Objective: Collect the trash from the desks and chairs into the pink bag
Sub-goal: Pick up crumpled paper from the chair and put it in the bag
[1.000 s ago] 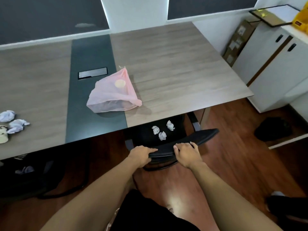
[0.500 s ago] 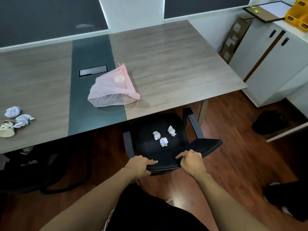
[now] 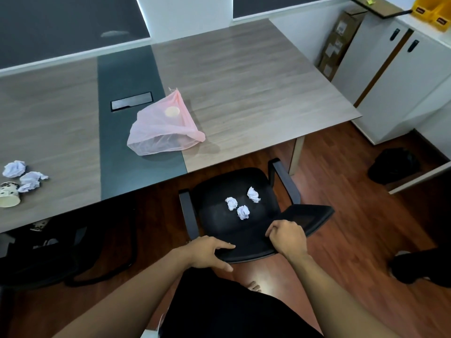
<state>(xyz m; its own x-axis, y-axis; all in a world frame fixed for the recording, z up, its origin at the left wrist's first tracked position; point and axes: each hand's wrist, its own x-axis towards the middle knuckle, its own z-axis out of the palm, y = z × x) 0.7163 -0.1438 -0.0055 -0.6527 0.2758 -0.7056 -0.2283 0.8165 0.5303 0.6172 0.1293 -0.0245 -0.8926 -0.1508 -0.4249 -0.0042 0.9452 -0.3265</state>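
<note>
Chair (image 3: 212,215) back held by both hands: left hand (image 3: 210,252) pinching near edge, right hand (image 3: 288,240) curled over top. Three paper balls (image 3: 240,203) noted on seat, just beyond hands, nearer right hand. Bag (image 3: 166,128) located on worktop (image 3: 244,81), far-left of balls.

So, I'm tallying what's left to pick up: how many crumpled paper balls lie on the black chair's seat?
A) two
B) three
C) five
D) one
B: three white crumpled paper balls lie close together on the black chair seat.
</note>
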